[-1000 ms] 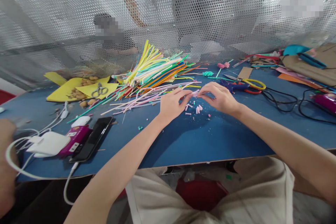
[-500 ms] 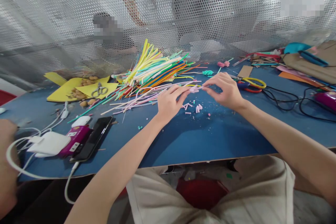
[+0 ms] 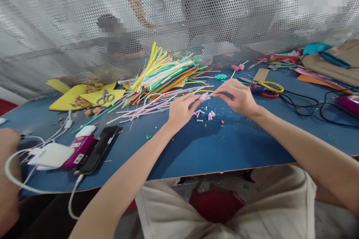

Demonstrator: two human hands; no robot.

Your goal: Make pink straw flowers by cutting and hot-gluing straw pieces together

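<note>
Over the blue table (image 3: 193, 157), my left hand (image 3: 181, 111) pinches a small lilac cluster (image 3: 205, 97) of short pieces, like a tiny flower. My right hand (image 3: 238, 95) is just to the right, its thumb and fingers pinched together close to the cluster's right end. Whatever lies between those fingertips is too small to make out. Short cut lilac pieces (image 3: 211, 115) lie on the table below the hands. Long lilac pipe cleaners (image 3: 150, 111) spread out to the left, partly behind my left hand.
A heap of coloured pipe cleaners (image 3: 165, 74) lies behind. Yellow-and-red-handled scissors (image 3: 269, 86) and a black cable (image 3: 300, 110) are right. On the left are a black phone (image 3: 99, 149), a purple power strip (image 3: 80, 152) and grey scissors (image 3: 105, 99). A perforated metal screen (image 3: 174, 15) stands behind.
My right hand's fingertips have moved slightly left, closer to the lilac cluster. My left hand keeps its pinch almost in place.
</note>
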